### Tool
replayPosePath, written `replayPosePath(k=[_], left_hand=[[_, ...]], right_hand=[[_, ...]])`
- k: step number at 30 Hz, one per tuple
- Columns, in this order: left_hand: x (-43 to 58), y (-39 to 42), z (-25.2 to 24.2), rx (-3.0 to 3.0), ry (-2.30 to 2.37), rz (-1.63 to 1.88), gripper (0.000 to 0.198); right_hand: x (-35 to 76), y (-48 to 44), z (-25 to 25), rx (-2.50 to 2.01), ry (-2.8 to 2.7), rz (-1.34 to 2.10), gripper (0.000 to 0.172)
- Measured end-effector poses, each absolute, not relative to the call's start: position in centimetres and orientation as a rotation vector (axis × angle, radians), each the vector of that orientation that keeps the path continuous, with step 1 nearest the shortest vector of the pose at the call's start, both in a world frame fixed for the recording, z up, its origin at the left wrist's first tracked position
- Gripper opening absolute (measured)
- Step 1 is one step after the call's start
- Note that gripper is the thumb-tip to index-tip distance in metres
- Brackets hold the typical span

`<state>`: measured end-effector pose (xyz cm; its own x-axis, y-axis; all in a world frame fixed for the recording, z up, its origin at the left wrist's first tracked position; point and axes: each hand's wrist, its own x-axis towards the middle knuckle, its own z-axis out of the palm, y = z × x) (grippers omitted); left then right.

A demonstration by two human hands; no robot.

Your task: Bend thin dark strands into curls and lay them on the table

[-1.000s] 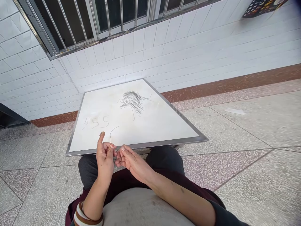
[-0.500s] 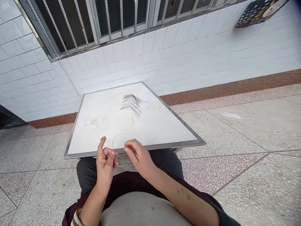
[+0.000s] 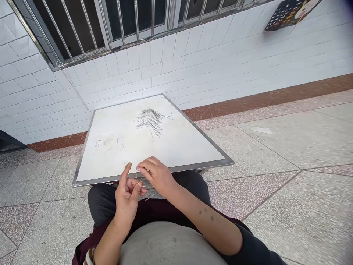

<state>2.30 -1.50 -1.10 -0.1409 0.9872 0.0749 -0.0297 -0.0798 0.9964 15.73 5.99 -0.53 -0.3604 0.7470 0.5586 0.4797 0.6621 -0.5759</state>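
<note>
A thin, wire-like strand [image 3: 136, 175] runs up from my left hand [image 3: 129, 193] to my right hand [image 3: 156, 176], just over the near edge of the white table [image 3: 187, 151]. My left thumb pinches it against curled fingers, while the index finger, with a tan covering on its tip, points up. The thumb and fingertips of my right hand are closed on the strand's upper part. Below my left hand a pale loose length shows over my lap. Farther back on the table lies a bundle of thin dark strands [image 3: 151, 119].
Curved strands [image 3: 109, 144] shaped like several 5s lie on the table's left side. A metal rim [image 3: 204, 166] edges the tabletop. Behind stands a white tiled wall [image 3: 138, 79] with a barred window [image 3: 121, 22]. A patterned bag [image 3: 289, 14] hangs at upper right.
My right hand has come in and closed on the strand's free upper end, which stood loose before. Both hands are now nearer each other, and the view has shifted slightly.
</note>
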Motion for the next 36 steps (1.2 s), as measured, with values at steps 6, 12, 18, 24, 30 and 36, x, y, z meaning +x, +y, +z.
replayPosePath(k=[6, 12, 18, 24, 30, 36], left_hand=[[2.5, -1.6, -1.7, 1.452, 1.504, 1.346, 0.061], [2.1, -1.5, -1.9, 1.585, 1.661, 1.294, 0.060], [2.2, -1.4, -2.3, 1.676, 1.673, 1.209, 0.062], [2.2, -1.4, -2.5, 1.682, 1.730, 1.210, 0.059], [2.1, -1.3, -1.7, 1.361, 1.353, 1.314, 0.061], [1.9, -0.7, -1.0, 0.996, 1.056, 1.338, 0.066]], right_hand=[[15.5, 5.5, -0.6, -0.975, -2.072, 0.457, 0.016], [16.1, 6.1, -0.6, -0.968, -2.138, 0.574, 0.018], [16.7, 6.4, -0.7, -0.874, -2.210, 0.633, 0.019], [16.7, 6.3, -0.5, -0.859, -2.213, 0.659, 0.021], [17.3, 7.0, -0.7, -0.774, -2.231, 0.650, 0.026], [17.5, 7.1, -1.2, -0.679, -2.253, 0.665, 0.027]])
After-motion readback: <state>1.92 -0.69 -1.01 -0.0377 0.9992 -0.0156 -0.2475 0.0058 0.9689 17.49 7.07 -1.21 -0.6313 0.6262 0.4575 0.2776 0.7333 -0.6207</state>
